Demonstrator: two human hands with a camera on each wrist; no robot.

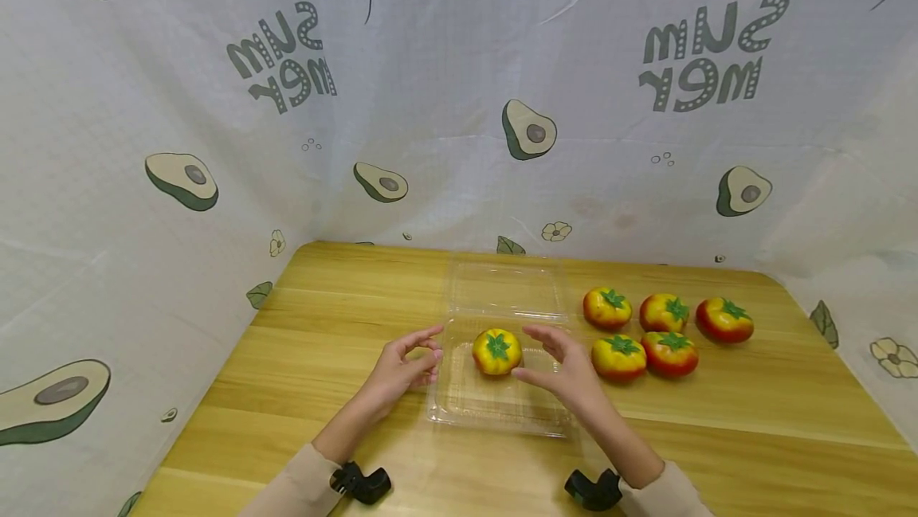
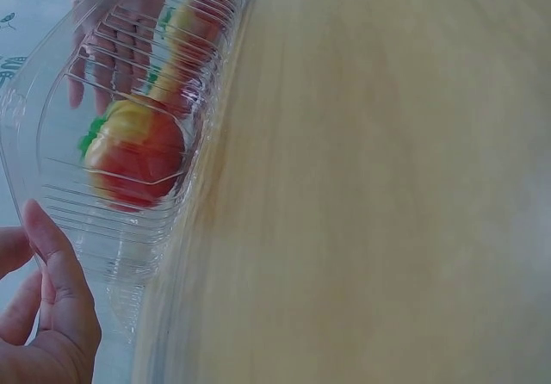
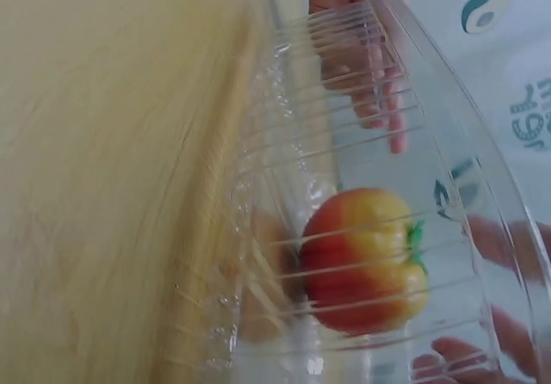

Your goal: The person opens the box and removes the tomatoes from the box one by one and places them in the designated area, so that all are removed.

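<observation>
In the head view, a yellow-and-red toy persimmon with a green leafy top sits inside a clear plastic clamshell box, whose lid lies folded back. My right hand is over the box's right side, thumb and fingers spread apart beside the persimmon. At the left rim is my left hand, its fingers loosely bent and fingertips right at the plastic edge. Through the ribbed box wall, the right wrist view shows the persimmon with a gap to the right fingers.
Several more toy persimmons stand on the wooden table to the right of the box, among them one at the far right and one nearest the right hand. A white avocado-print curtain hangs behind the table.
</observation>
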